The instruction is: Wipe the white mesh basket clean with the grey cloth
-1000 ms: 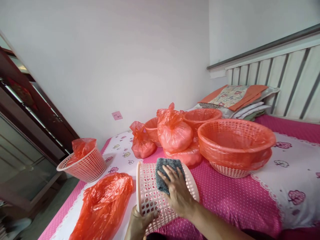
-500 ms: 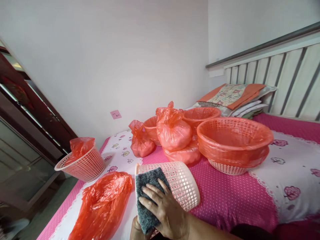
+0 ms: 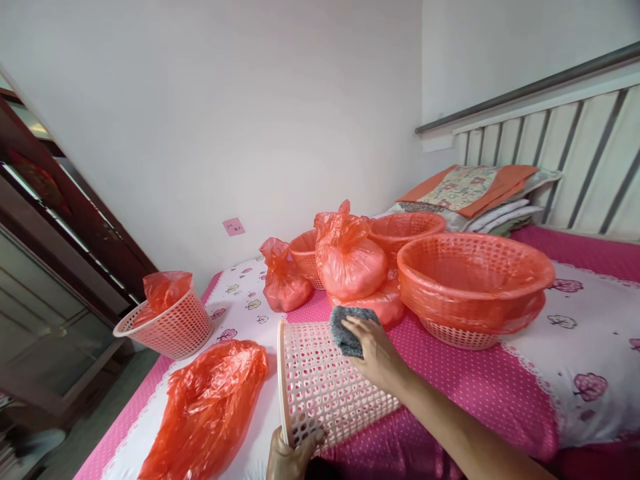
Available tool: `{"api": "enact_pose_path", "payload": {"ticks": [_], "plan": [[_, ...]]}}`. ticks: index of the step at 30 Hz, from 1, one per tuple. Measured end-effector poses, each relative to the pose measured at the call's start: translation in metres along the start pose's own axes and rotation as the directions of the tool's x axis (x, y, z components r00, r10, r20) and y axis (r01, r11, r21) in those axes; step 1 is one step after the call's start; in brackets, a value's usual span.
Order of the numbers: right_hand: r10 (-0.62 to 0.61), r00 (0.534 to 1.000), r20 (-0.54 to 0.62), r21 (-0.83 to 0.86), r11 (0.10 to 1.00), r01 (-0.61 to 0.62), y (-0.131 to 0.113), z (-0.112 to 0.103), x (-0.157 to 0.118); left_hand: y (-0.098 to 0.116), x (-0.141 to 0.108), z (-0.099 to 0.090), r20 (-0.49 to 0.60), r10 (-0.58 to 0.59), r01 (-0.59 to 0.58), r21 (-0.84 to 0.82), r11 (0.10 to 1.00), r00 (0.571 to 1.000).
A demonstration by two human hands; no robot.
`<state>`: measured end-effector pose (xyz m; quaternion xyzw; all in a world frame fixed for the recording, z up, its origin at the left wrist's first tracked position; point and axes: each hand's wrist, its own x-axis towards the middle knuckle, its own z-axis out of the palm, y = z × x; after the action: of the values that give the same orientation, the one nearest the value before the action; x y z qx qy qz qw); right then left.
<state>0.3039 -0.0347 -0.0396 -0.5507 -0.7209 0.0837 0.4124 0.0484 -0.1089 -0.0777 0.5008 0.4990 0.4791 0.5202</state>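
A pale pink perforated plastic basket [image 3: 325, 380] lies on its side on the bed, its rim facing left. My left hand [image 3: 293, 457] grips the lower part of that rim, thumb on the outer wall. In my right hand [image 3: 373, 350] is a dark grey-green cloth [image 3: 350, 327], bunched up and pressed on the upper side of the basket near its base. A crumpled red plastic bag [image 3: 210, 407] lies flat to the left of the basket.
Behind are tied red bags [image 3: 350, 263], a smaller tied bag [image 3: 285, 283] and baskets lined with red plastic [image 3: 475, 287]. Another basket [image 3: 175, 327] tilts at the bed's left edge. Folded bedding [image 3: 470, 190] lies by the white headboard [image 3: 575, 153].
My right hand has moved the cloth up and right, from near the rim towards the base. The cloth, spread before, is now bunched. More of the basket's wall and my left hand shows.
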Motion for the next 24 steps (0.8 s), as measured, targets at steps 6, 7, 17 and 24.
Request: {"api": "enact_pose_path", "payload": {"ticks": [6, 7, 17, 24], "plan": [[0.076, 0.988, -0.135, 0.01, 0.997, -0.075, 0.05, 0.003, 0.003, -0.001, 0.011, -0.01, 0.144, -0.042, 0.044, -0.012, 0.999, 0.989], [0.071, 0.989, -0.133, 0.004, 0.997, -0.071, 0.051, 0.004, 0.003, -0.001, 0.01, -0.01, 0.148, -0.034, 0.035, -0.006, 0.999, 0.988], [0.086, 0.992, -0.093, -0.055, 0.994, -0.091, 0.054, 0.009, 0.001, -0.005, 0.007, -0.009, 0.139, -0.052, 0.054, -0.011, 0.998, 0.989], [0.072, 0.992, -0.1, -0.161, 0.983, -0.088, 0.046, 0.01, 0.003, -0.014, 0.005, -0.014, 0.064, -0.031, 0.023, 0.114, 0.993, 0.997]]}}
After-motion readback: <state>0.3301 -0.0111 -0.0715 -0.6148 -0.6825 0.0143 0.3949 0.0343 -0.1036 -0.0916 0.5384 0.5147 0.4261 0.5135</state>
